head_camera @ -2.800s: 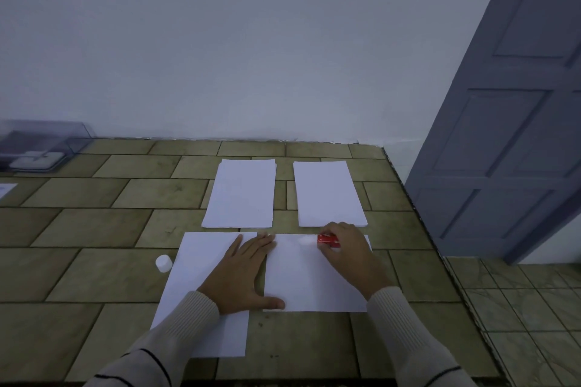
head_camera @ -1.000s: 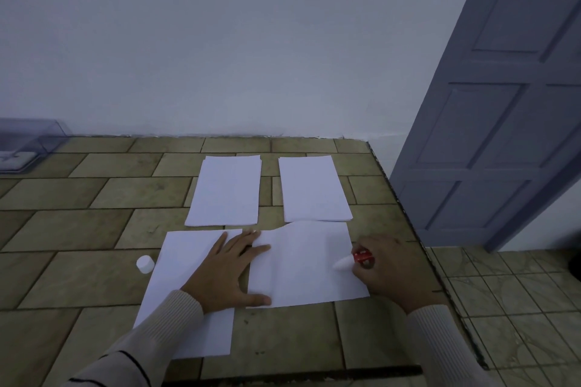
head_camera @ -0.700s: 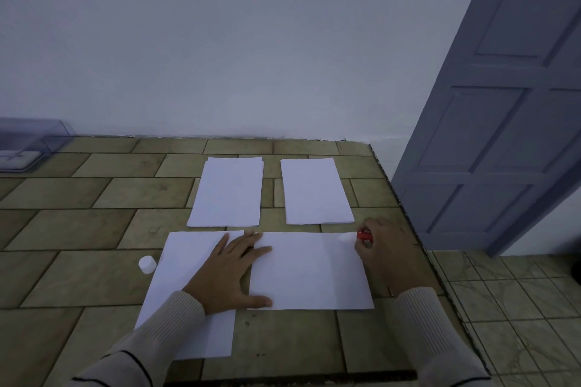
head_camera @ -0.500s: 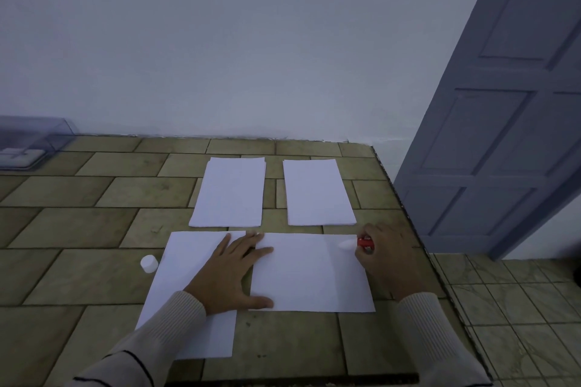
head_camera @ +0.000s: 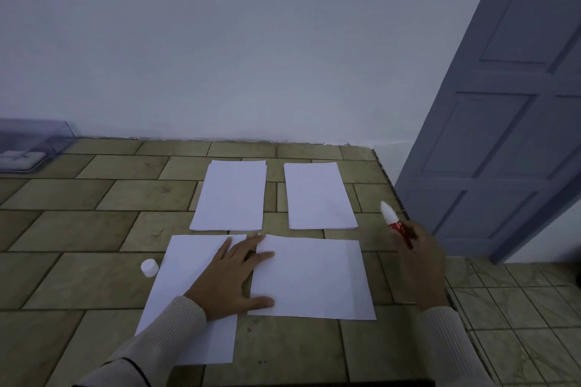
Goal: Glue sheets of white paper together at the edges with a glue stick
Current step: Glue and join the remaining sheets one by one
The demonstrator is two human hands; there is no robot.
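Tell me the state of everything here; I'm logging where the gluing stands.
Glue stick: uncapped, tip up, held off the paper.
Cap: off, on the table beside the near left sheet.
Right grip: curled round the glue stick.
Left grip: flat, pressing the near left sheet and near right sheet where they meet.
Far left stack, far right stack: flat, apart, untouched.

Probably a room in a home: a tiled counter (head_camera: 78,229) against a plain white wall (head_camera: 251,41), 1 grey-blue panelled door (head_camera: 503,135) beside it, and a tiled floor (head_camera: 518,308) below.
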